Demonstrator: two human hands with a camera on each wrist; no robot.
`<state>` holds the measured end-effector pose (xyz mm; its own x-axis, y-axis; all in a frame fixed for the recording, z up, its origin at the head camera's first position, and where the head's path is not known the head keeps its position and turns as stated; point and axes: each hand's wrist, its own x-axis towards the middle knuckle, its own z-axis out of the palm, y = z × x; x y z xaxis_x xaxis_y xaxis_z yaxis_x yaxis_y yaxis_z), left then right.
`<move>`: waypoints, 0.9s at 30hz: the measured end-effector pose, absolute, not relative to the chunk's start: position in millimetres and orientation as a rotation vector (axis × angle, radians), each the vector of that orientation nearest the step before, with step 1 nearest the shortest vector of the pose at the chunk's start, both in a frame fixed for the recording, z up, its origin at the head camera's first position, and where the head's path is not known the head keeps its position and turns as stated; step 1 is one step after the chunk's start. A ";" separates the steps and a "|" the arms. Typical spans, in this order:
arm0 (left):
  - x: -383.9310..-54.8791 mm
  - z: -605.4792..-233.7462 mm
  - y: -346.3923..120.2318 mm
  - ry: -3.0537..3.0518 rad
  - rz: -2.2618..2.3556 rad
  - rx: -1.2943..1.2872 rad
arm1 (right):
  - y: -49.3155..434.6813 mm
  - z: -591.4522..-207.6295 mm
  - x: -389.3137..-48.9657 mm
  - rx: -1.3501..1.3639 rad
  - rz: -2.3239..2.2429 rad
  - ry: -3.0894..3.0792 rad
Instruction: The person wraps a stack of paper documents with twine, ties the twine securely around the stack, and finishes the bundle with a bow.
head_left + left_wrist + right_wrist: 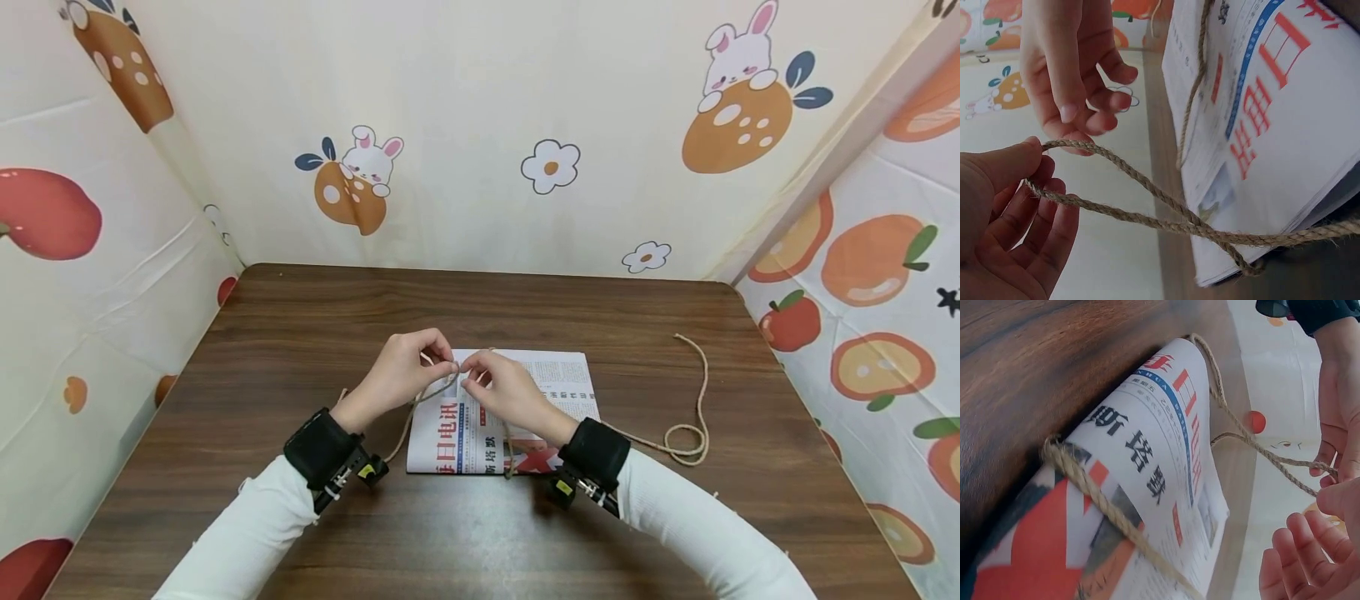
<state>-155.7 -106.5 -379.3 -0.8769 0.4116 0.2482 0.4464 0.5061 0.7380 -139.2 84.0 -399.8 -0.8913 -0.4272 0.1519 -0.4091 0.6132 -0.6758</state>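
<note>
A folded newspaper (562, 367) lies on the table, with a twisted tan rope (1129, 169) passing around it. Above its left part, my left hand (405, 371) pinches the rope between thumb and fingers. Two strands cross near the newspaper's edge and run up to that pinch, as the left wrist view shows. My right hand (517, 396) is close beside the left, fingers loosely bent and thumb apart from them. One of its fingertips (1075, 145) is right at the rope near the left thumb. Another strand (1110, 512) lies across the newspaper's printed front, under the right hand.
The rope's long tail (701, 400) lies looped on the brown wooden table (480, 308) to the right. Curtains printed with fruit and rabbits (465, 150) hang behind and at both sides. Each wrist wears a black band (322, 450) with a small camera.
</note>
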 end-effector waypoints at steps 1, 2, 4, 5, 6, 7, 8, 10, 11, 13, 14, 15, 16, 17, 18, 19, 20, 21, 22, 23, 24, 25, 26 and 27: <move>-155.3 -381.1 -106.3 -2.695 -1.351 -0.753 | 82.8 -400.9 -139.1 -0.719 -1.173 2.787; -154.9 -383.0 -106.2 -2.699 -1.365 -0.741 | 81.7 -402.4 -139.3 -0.716 -1.181 2.775; -154.3 -386.5 -106.3 -2.705 -1.388 -0.732 | 80.2 -405.3 -139.7 -0.713 -1.191 2.756; -154.0 -388.0 -106.3 -2.705 -1.399 -0.734 | 79.6 -406.2 -139.7 -0.710 -1.195 2.749; -153.8 -389.3 -106.4 -2.705 -1.408 -0.733 | 79.0 -407.1 -139.9 -0.709 -1.199 2.746; -153.5 -390.5 -106.6 -2.702 -1.418 -0.732 | 78.4 -407.6 -139.9 -0.707 -1.207 2.741; -153.3 -391.7 -106.9 -2.701 -1.427 -0.729 | 77.8 -408.0 -140.0 -0.697 -1.214 2.737; -152.8 -393.4 -107.6 -2.699 -1.444 -0.731 | 76.7 -408.0 -140.0 -0.679 -1.227 2.724; -152.6 -394.0 -107.8 -2.699 -1.452 -0.735 | 76.2 -407.8 -140.1 -0.672 -1.232 2.717; -152.0 -395.1 -108.4 -2.703 -1.467 -0.746 | 75.6 -408.2 -140.5 -0.665 -1.236 2.708; -151.7 -395.5 -108.8 -2.708 -1.470 -0.754 | 75.7 -408.4 -140.8 -0.658 -1.233 2.705; -151.6 -396.0 -109.1 -2.712 -1.468 -0.764 | 76.2 -408.9 -141.1 -0.652 -1.230 2.707; -151.5 -396.6 -109.6 -2.716 -1.464 -0.771 | 77.0 -409.2 -141.3 -0.640 -1.223 2.713; -151.4 -397.3 -110.4 -2.724 -1.456 -0.775 | 78.0 -409.4 -141.3 -0.621 -1.219 2.719; -151.3 -398.1 -111.3 -2.732 -1.447 -0.778 | 79.3 -409.6 -141.3 -0.599 -1.216 2.725; -151.2 -399.0 -112.4 -2.743 -1.433 -0.783 | 80.8 -409.9 -141.3 -0.574 -1.216 2.728; -151.1 -400.2 -113.6 -2.758 -1.417 -0.789 | 82.5 -410.1 -141.2 -0.543 -1.215 2.731; -150.9 -401.4 -115.0 -2.776 -1.396 -0.798 | 84.3 -410.5 -141.3 -0.518 -1.218 2.731; -150.6 -402.8 -116.6 -2.797 -1.379 -0.809 | 85.9 -410.6 -141.2 -0.498 -1.221 2.726; -150.4 -404.1 -118.1 -2.816 -1.359 -0.825 | 87.5 -410.6 -141.2 -0.484 -1.226 2.720; -150.1 -405.5 -119.6 -2.836 -1.337 -0.840 | 88.9 -410.9 -141.3 -0.472 -1.231 2.714; -149.8 -406.7 -121.1 -2.855 -1.310 -0.854 | 90.1 -411.2 -141.6 -0.466 -1.233 2.711; -149.5 -408.1 -122.8 -2.874 -1.282 -0.862 | 91.1 -411.5 -142.0 -0.461 -1.233 2.712; -148.9 -409.0 -124.6 -2.892 -1.255 -0.867 | 92.1 -411.4 -142.1 -0.453 -1.235 2.711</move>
<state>-148.9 -124.6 -409.0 -0.8516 0.5164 0.0899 0.4184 0.5663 0.7101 -142.1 92.1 -411.4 -0.9467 -0.3221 0.0078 -0.2172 0.6201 -0.7538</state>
